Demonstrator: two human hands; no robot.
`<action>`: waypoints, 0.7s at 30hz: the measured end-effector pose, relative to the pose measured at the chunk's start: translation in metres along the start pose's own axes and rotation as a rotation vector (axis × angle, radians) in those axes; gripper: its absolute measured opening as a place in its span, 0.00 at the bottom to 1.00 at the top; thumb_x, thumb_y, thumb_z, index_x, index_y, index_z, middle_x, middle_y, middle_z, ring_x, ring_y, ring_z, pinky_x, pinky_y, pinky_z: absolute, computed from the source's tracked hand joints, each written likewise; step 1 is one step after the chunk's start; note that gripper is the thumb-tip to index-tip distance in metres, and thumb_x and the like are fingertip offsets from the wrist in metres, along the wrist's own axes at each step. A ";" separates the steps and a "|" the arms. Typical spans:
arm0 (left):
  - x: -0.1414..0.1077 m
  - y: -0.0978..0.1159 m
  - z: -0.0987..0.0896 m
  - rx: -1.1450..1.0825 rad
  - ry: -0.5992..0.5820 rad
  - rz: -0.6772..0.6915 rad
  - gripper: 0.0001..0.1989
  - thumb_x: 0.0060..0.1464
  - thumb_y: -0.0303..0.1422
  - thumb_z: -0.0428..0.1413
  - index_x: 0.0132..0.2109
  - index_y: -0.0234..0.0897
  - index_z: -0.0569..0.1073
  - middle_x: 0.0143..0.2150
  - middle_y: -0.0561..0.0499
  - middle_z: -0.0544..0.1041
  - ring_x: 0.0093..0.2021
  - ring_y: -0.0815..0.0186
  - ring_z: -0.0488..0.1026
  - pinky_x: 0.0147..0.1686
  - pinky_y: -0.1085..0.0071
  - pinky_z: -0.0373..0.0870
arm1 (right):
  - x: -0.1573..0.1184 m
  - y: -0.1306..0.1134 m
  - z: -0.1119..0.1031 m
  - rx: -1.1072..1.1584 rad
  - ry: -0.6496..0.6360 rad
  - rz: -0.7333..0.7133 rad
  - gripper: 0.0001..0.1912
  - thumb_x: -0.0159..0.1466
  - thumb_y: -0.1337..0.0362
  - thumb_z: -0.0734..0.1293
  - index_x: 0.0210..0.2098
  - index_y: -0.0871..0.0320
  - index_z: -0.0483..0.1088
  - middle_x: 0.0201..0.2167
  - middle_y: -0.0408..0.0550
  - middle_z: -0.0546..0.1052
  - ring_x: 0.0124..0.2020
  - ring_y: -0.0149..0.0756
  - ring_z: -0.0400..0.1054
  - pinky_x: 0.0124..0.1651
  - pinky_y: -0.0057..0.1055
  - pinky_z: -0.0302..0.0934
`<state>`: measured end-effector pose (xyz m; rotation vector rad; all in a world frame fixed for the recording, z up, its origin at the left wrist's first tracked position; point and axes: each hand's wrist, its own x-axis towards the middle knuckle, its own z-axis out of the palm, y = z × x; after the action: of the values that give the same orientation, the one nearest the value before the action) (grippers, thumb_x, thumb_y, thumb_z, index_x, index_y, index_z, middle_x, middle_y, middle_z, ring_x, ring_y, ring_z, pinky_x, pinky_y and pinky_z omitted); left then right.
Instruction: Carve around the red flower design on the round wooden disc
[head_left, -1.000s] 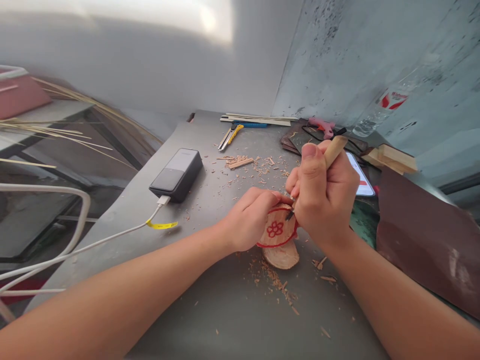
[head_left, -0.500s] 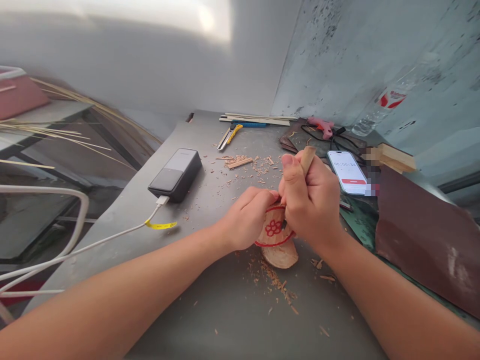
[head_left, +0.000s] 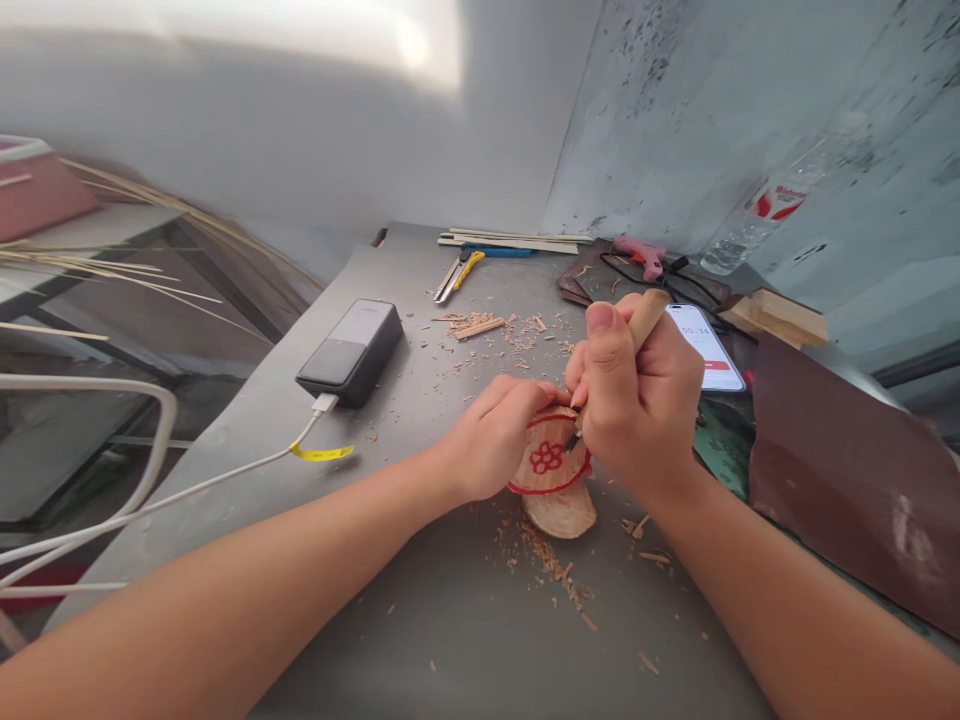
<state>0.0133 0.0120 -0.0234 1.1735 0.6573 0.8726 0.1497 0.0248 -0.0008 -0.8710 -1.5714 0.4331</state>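
A pale wooden piece with a red painted flower and a red border stands on the grey table, its rounded lower part toward me. My left hand grips its left and upper side. My right hand is wrapped round the wooden handle of a carving tool. The tool's dark metal tip touches the wood just right of the flower. The far side of the wooden piece is hidden by my fingers.
Shavings lie on the table. A power bank with a white cable is at left, a utility knife and strips behind. Toward the right are a phone, glue gun, bottle, wood blocks and brown sheet.
My right hand has moved to the right with the tool, whose handle leans further right. It now covers part of the phone. My left hand and the wooden piece have barely moved.
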 end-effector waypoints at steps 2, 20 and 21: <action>0.000 -0.001 -0.001 0.022 0.021 0.004 0.20 0.63 0.36 0.48 0.27 0.38 0.77 0.29 0.50 0.81 0.33 0.63 0.78 0.36 0.71 0.75 | 0.000 -0.001 0.000 -0.032 -0.025 -0.010 0.21 0.76 0.57 0.63 0.28 0.50 0.55 0.22 0.40 0.60 0.21 0.34 0.58 0.25 0.38 0.54; 0.003 -0.009 -0.009 0.170 0.154 0.059 0.18 0.62 0.36 0.51 0.25 0.38 0.72 0.25 0.54 0.74 0.32 0.66 0.69 0.35 0.73 0.69 | -0.006 0.005 0.000 0.038 -0.153 0.063 0.19 0.76 0.58 0.64 0.28 0.50 0.59 0.20 0.38 0.62 0.20 0.33 0.57 0.25 0.37 0.54; 0.002 -0.010 -0.009 0.160 0.147 0.054 0.18 0.63 0.37 0.50 0.26 0.38 0.74 0.26 0.54 0.76 0.33 0.65 0.72 0.36 0.72 0.71 | -0.006 0.006 0.000 0.064 -0.135 0.074 0.19 0.76 0.57 0.63 0.28 0.50 0.58 0.20 0.38 0.61 0.20 0.33 0.58 0.25 0.37 0.55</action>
<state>0.0097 0.0171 -0.0349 1.2836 0.8304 0.9724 0.1513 0.0245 -0.0088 -0.8679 -1.6425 0.6027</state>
